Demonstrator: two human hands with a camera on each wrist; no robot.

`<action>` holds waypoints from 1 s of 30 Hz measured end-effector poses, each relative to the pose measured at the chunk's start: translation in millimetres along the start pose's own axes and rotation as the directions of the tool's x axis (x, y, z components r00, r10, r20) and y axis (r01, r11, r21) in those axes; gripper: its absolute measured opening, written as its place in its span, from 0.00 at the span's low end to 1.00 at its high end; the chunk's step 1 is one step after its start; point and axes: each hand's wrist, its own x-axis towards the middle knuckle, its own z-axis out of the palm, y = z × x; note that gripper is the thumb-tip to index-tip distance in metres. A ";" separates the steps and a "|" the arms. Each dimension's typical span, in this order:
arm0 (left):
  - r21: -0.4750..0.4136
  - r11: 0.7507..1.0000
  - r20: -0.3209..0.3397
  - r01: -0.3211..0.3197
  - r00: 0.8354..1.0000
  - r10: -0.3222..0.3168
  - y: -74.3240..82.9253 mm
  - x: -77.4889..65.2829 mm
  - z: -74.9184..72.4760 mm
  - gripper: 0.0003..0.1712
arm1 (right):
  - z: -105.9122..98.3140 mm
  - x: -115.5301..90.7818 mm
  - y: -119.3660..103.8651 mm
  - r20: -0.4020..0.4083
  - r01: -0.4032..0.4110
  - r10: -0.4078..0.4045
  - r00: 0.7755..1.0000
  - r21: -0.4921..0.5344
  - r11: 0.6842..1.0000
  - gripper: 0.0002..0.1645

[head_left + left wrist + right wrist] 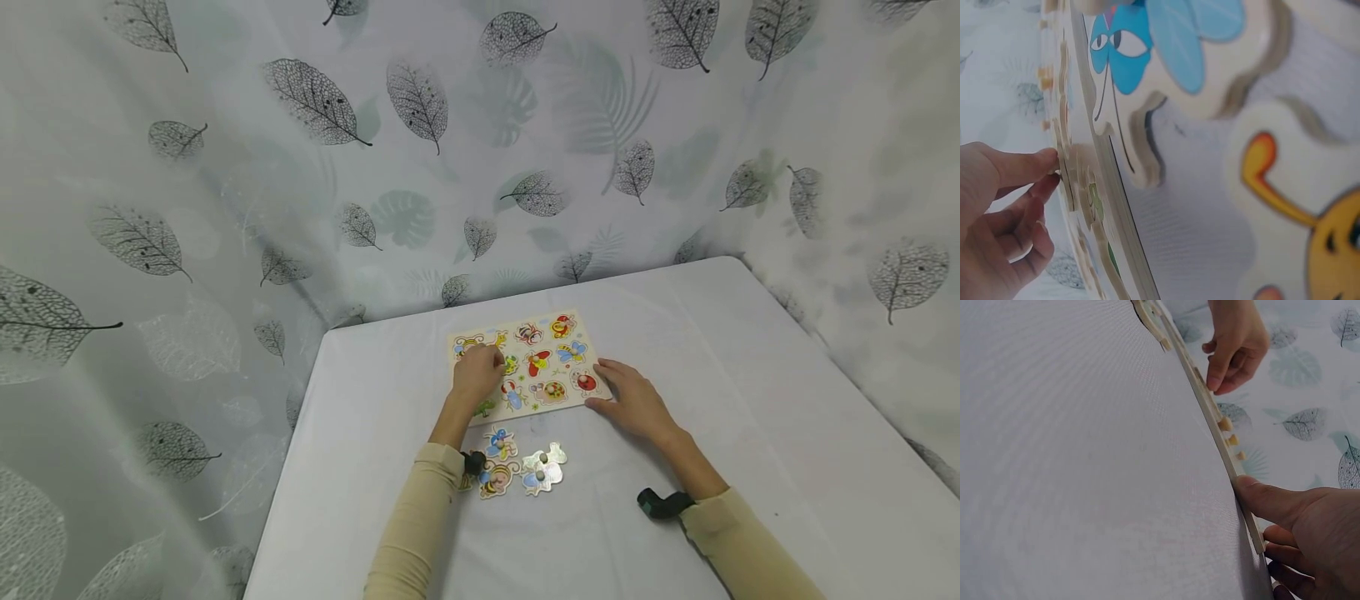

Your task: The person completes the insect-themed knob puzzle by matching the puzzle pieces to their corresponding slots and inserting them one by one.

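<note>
A wooden peg puzzle board (pixel 562 371) with colourful insect pieces lies on the white table. My left hand (pixel 477 373) is over its left side; in the left wrist view the thumb and index finger pinch a flat wooden puzzle piece (pixel 1065 172) at the board's surface. At the near right corner, my right hand (pixel 633 402) holds the board, thumb on the front edge and fingers along the right side. Near the ladybug piece (pixel 585 382) are its fingertips. Loose pieces lie in front: a blue-winged fly (pixel 500 444), a bee (pixel 497 479) and shiny pale ones (pixel 543 467).
White cloth covers the table (pixel 675 333). Behind and at both sides hangs a leaf-patterned curtain (pixel 480 167). Dark wrist cameras sit on both wrists, the left one (pixel 474 463) overlapping the loose pieces in the head view.
</note>
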 end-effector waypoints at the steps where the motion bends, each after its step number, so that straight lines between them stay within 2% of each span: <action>1: -0.002 1.000 0.000 0.000 1.000 0.000 0.1 0.1 0.3 0.03 | 0.1 0.2 0.0 0.001 0.001 -0.001 1.000 -0.002 1.000 0.44; 16: 0.024 1.000 0.001 -0.002 1.000 0.002 0.6 -0.1 4.9 0.03 | 4.3 1.6 4.6 -0.003 -0.006 0.006 1.000 -0.008 1.000 0.45; 23: -0.004 1.000 0.011 0.030 0.999 -0.030 -1.1 -1.2 7.2 0.03 | 5.0 2.1 3.5 -0.009 -0.008 0.008 1.000 0.000 1.000 0.46; 30: -0.004 0.998 0.002 0.058 0.998 -0.058 0.7 -5.4 3.6 0.07 | 4.6 4.1 5.2 0.021 -0.027 0.027 0.999 0.000 1.000 0.47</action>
